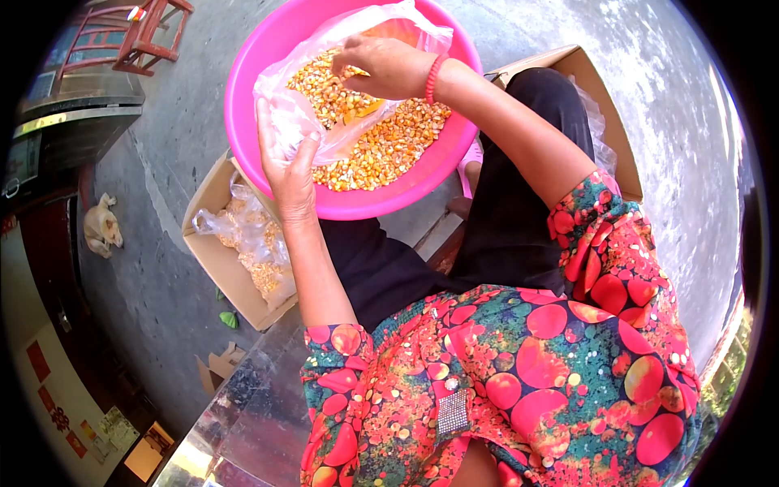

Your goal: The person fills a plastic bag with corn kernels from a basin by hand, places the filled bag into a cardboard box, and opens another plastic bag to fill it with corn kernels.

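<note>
A large pink basin (243, 134) rests in front of my knees with loose yellow corn kernels (389, 154) in it. Inside the basin lies a thin whitish-pink plastic bag (296, 118), its mouth spread wide, holding more corn kernels. At the near left rim, my left hand (288, 174) grips the bag's edge between thumb and fingers. Over the bag's mouth, my right hand (385, 66), with a red bead bracelet (434, 79) at its wrist, has its fingers curled downward above the kernels. Whatever those fingers hold is hidden.
A cardboard box (203, 235) with clear bags of pale kernels stands to the left of the basin. Another cardboard box (613, 122) sits beside my right leg. A dog (102, 227) lies on the concrete floor at left. A wooden chair (150, 36) stands further back.
</note>
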Demonstrator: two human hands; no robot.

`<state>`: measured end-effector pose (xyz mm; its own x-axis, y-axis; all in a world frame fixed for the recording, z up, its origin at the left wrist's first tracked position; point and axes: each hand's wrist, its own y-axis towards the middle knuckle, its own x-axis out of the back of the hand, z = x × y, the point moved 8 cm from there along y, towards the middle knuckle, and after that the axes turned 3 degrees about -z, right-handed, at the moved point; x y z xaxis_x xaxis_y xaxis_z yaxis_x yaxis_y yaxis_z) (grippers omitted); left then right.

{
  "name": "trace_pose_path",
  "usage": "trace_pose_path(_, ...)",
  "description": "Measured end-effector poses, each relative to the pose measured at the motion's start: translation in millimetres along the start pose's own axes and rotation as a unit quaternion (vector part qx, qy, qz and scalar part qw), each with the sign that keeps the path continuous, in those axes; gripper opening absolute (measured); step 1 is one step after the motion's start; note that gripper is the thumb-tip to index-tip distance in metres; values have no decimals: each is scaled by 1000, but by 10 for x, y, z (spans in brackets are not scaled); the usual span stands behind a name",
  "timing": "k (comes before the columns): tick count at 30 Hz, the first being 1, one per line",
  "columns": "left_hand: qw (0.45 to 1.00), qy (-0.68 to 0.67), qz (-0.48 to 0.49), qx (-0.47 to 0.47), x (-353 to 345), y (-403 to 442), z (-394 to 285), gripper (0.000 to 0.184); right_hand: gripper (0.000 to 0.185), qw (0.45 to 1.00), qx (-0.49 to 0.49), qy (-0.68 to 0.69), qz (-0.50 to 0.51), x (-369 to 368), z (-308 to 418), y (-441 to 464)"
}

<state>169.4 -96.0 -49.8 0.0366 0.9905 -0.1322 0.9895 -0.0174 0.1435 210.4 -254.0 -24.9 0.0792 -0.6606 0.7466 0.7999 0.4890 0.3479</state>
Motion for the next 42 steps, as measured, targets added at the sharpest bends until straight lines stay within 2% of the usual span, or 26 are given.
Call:
trace_pose_path(1, 1000, 1, -2, -1, -1, -1, -3, 80, 21, 993, -24, 16, 119, -84, -24, -24)
trace_pose_path(2, 1000, 0, -2, -1, 6, 3, 5, 80, 21, 915, -208, 161, 305, -137, 101, -217)
trace_pose_path(3, 1000, 7, 5, -3, 11, 9, 19, 81, 20, 879, -218, 212, 367, -306, 169, -359)
trace_pose_path(5, 1000, 15, 11, -3, 11, 3, 18, 81, 22, 836, -210, 156, 481, -609, 224, -619)
trace_pose_path(7, 1000, -4, 8, 2, -15, -4, -1, 81, 26, 905, -71, -10, 420, -984, 153, -664)
trace_pose_path(8, 1000, -4, 9, 3, -21, -6, 5, 81, 30, 923, -57, -69, 374, -941, 204, -647)
trace_pose_path(9, 1000, -3, 6, -1, -17, -6, 5, 81, 30, 923, -57, -70, 373, -1071, 158, -704)
trace_pose_path(11, 1000, -3, 3, -7, -17, 0, -5, 82, 30, 973, -43, -11, 226, -1222, 106, -663)
trace_pose_path(16, 1000, 14, 5, -5, -25, -1, -13, 81, 27, 920, -63, -44, 386, -1356, 236, -735)
trace_pose_path(20, 1000, 7, -2, -1, -23, -1, -22, 81, 23, 910, -34, -86, 404, -1412, 45, -770)
trace_pose_path(23, 1000, -14, 4, 0, -16, 8, -4, 82, 22, 895, -48, -116, 427, -1140, -37, -730)
trace_pose_path(25, 1000, -15, 7, 2, 3, 8, 18, 82, 23, 866, -16, -113, 487, -1041, -36, -752)
trace_pose_path(27, 1000, -16, 5, 2, 6, 1, 18, 81, 23, 861, -12, -108, 497, -912, -40, -732)
trace_pose_path(29, 1000, -19, 2, 2, -8, 0, 6, 81, 21, 879, -96, 51, 464, -741, -42, -673)
trace_pose_path(31, 1000, 0, 1, -7, -6, 2, -19, 81, 18, 882, -110, 90, 449, -573, -8, -557)
trace_pose_path(33, 1000, 6, 2, -7, -1, 4, -21, 81, 15, 915, -118, 155, 353, -401, -4, -311)
trace_pose_path(34, 1000, 11, 4, -7, -7, 7, -20, 81, 14, 930, -123, 140, 316, -309, 6, -206)
trace_pose_path(35, 1000, 11, 6, -7, -14, 4, -23, 81, 14, 931, -124, 140, 314, -286, 79, -192)
trace_pose_path(36, 1000, -1, 3, 0, -23, -3, -28, 81, 16, 936, -182, 205, 222, -170, 84, -134)
trace_pose_path(39, 1000, -15, -5, 9, -24, -5, -18, 81, 18, 961, -174, 180, 115, 30, -23, -15)
trace_pose_path(41, 1000, -18, -14, 9, 0, -1, -9, 81, 15, 1000, 0, -9, 14, 270, 26, 87)
trace_pose_path(42, 1000, -19, -16, 10, 9, 3, 6, 80, 11, 998, 17, 46, -46, 445, 83, 109)
